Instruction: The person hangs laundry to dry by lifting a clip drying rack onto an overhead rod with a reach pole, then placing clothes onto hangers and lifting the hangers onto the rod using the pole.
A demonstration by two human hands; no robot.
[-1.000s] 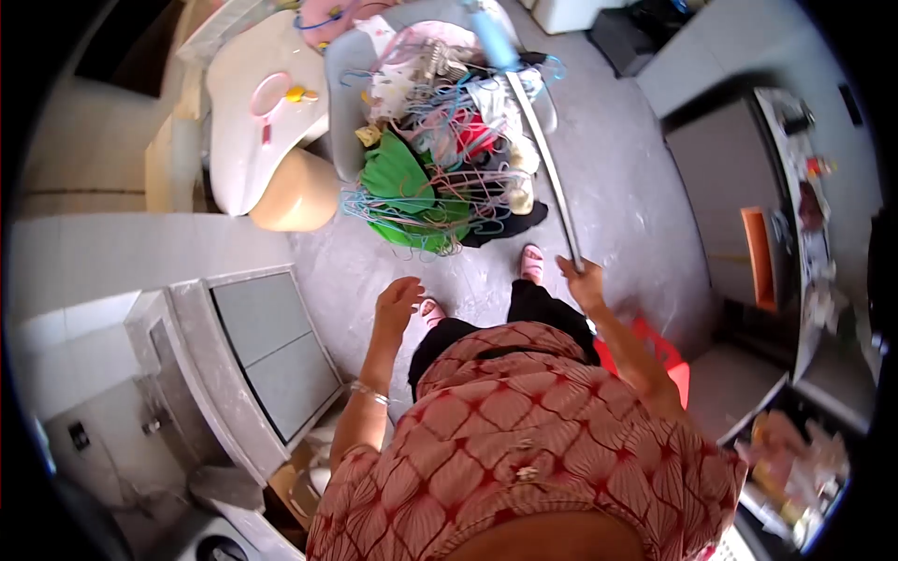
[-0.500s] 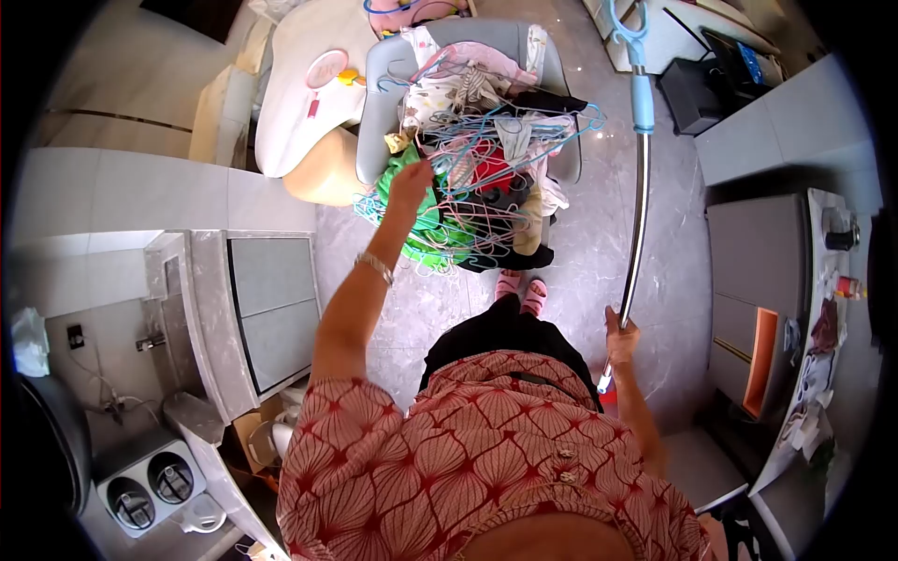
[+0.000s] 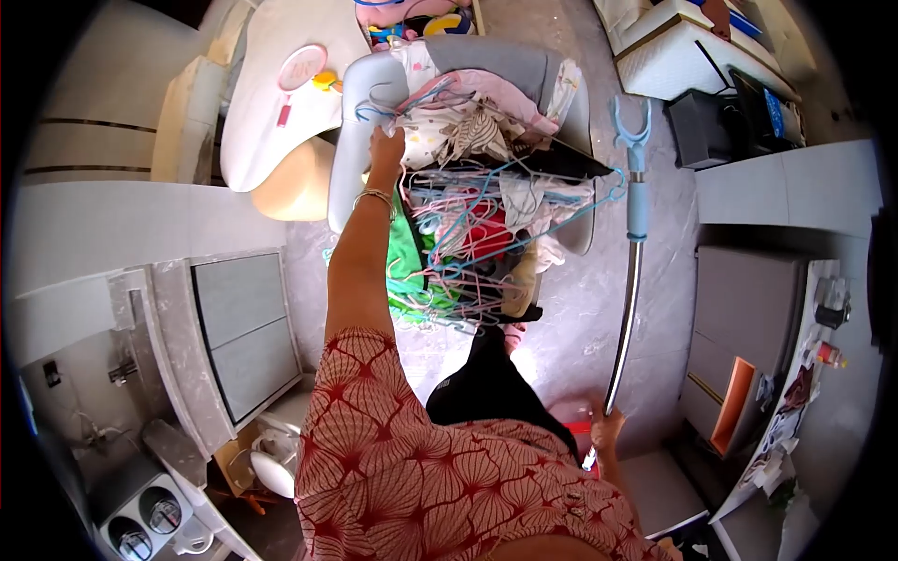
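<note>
My left hand (image 3: 386, 145) reaches to the left side of a grey armchair (image 3: 344, 187), its fingers closed at the necks of blue clothes hangers (image 3: 376, 110). Beside it lies a white patterned garment (image 3: 423, 148); exactly how many hangers are in the grip is hidden. A tangled heap of pink and blue hangers (image 3: 468, 210) covers the chair with clothes, among them a green garment (image 3: 404, 248) and a red one (image 3: 486, 234). Low on the right, my right hand (image 3: 606, 430) is wrapped round a metal clothes pole (image 3: 629, 318) with a light-blue forked head (image 3: 632, 131) pointing away.
A pale table (image 3: 257, 112) holding a pink-rimmed round toy (image 3: 303, 67) stands left of the chair. Grey cabinets (image 3: 253, 327) line the left, and a tall grey cabinet (image 3: 748, 299) is on the right. A black box (image 3: 702, 126) sits at the far right.
My left hand has moved forward and left from the green garment to the blue hangers at the chair's arm. I have stepped or leaned, and the pole's head now sits lower in view.
</note>
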